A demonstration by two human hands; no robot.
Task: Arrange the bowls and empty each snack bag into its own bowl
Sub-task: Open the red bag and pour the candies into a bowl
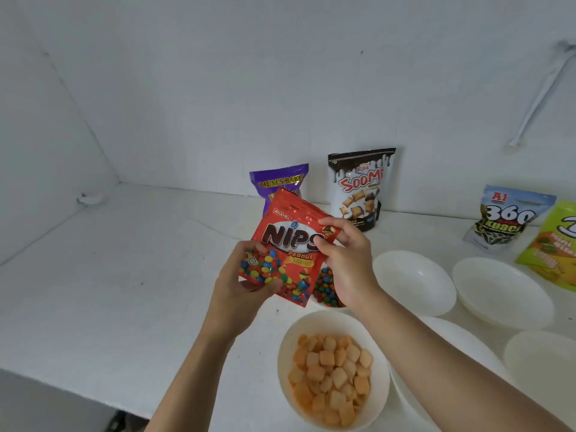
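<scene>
Both of my hands hold a red Nips bag upright above the table. My left hand grips its lower left corner, and my right hand pinches its right edge. Behind the bag, a white bowl of coloured candies shows partly. Nearer to me stands a white bowl filled with orange square puffs. Two white bowls with nothing in them sit to the right. Against the wall stand a purple bag, a Soomi bag, a 360 Kuaci bag and a green bag.
Another two white bowls lie at the lower right, partly behind my right arm. White walls close in the back and left. The table's front edge runs along the lower left. A white cable hangs at the upper right.
</scene>
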